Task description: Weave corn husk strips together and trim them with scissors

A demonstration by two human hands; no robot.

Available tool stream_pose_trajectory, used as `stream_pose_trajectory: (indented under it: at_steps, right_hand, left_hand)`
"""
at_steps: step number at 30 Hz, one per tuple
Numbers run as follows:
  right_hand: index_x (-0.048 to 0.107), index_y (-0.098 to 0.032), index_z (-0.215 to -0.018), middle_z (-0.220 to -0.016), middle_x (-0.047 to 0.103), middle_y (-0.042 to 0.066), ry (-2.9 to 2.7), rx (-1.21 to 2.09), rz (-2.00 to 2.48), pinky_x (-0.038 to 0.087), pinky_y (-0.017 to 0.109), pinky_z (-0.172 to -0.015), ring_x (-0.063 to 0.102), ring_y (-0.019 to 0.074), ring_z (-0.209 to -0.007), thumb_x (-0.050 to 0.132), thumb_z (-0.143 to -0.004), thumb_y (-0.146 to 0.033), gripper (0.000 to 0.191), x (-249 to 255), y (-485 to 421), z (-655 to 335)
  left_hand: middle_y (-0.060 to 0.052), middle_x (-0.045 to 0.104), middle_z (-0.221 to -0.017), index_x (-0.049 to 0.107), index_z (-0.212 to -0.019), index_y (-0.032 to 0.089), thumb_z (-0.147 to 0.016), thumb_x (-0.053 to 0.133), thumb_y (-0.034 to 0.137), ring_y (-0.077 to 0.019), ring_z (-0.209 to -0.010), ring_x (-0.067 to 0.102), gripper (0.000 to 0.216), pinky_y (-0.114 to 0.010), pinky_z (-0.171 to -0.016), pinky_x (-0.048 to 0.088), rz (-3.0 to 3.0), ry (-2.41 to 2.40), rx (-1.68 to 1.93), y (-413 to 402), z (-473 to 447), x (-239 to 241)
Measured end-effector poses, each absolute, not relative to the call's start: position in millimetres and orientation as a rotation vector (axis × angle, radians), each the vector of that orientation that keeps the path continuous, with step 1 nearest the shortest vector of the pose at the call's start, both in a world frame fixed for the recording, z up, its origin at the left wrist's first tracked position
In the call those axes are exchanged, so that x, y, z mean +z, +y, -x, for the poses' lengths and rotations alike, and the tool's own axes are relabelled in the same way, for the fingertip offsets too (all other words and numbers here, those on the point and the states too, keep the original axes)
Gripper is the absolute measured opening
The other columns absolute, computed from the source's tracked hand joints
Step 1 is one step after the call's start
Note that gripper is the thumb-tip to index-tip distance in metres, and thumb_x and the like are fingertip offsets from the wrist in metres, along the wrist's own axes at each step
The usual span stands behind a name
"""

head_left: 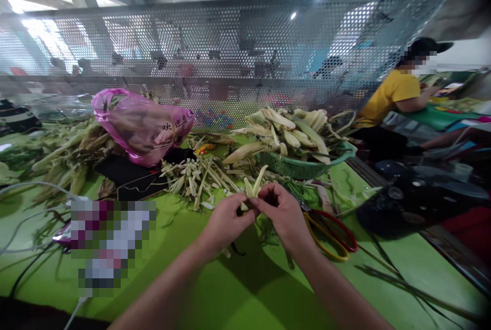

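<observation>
My left hand [230,220] and my right hand [280,212] meet above the green table, fingers pinched together. Between their fingertips is a pale piece of corn husk [257,181], its pointed strips sticking up like petals. Both hands appear closed on it; its lower end is hidden by the fingers. Just right of my right hand lie scissors [333,235] with red and yellow handles. Behind the hands is a heap of small husk pieces and stalks [199,176]. Farther back, a green plastic basket [303,166] is piled with dried corn husks [295,128].
A pink plastic bag [149,128] stands back left beside loose husks [72,151]. Cables and blurred-out items lie front left. A dark bundle [414,202] sits at the right edge. A perforated metal screen [215,48] spans the back; a person in yellow [395,92] sits right.
</observation>
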State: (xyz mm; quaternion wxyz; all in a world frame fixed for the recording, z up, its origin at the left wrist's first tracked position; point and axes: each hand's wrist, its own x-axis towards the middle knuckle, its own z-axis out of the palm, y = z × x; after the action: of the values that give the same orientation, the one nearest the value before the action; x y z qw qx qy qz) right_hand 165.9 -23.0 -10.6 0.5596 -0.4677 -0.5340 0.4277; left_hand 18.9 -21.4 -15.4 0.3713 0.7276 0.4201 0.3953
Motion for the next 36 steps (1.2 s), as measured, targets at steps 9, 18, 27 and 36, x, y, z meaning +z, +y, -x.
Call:
stream_pose_trajectory:
  at_steps: [9,18,27,36]
  right_hand:
    - [0.066,-0.020,-0.100,-0.079,0.060,0.001,-1.148,1.192,1.037,0.044,0.025,-0.064,0.053,0.0148,-0.072,0.075,-0.070,-0.037,0.035,-5,-26,-166]
    - [0.067,-0.021,-0.091,-0.095,0.065,0.004,-1.155,1.171,0.913,0.037,0.021,-0.045,0.041,0.0057,-0.049,0.067,-0.078,-0.033,0.018,-1,-29,-167]
    - [0.073,-0.025,-0.097,-0.086,0.060,0.004,-1.854,0.840,0.975,0.048,0.026,-0.064,0.056,0.0157,-0.075,0.057,-0.087,-0.028,0.020,12,-31,-176]
    - [0.064,-0.023,-0.101,-0.085,0.066,0.001,-1.933,0.659,1.140,0.049,0.028,-0.071,0.062,0.0170,-0.078,0.058,-0.084,-0.022,0.018,7,-28,-178]
  left_hand:
    - [-0.001,0.062,-0.080,0.066,-0.082,0.017,-0.079,0.051,0.023,-0.0147,-0.078,0.052,0.017,-0.025,-0.074,0.040,-1.605,0.884,0.993,-23,-20,-10]
    - [0.001,0.055,-0.065,0.060,-0.071,0.015,-0.063,0.057,0.021,-0.0057,-0.049,0.034,0.011,-0.021,-0.047,0.023,-0.990,0.865,0.912,-16,-16,-16]
    - [0.002,0.050,-0.059,0.061,-0.067,0.015,-0.067,0.057,0.026,-0.0078,-0.053,0.035,0.011,-0.022,-0.051,0.025,-1.265,1.023,0.881,-11,-13,-20]
    - [0.005,0.044,-0.055,0.051,-0.064,0.017,-0.071,0.051,0.026,-0.0093,-0.053,0.037,0.011,-0.024,-0.051,0.025,-1.750,1.239,0.803,-13,-10,-16]
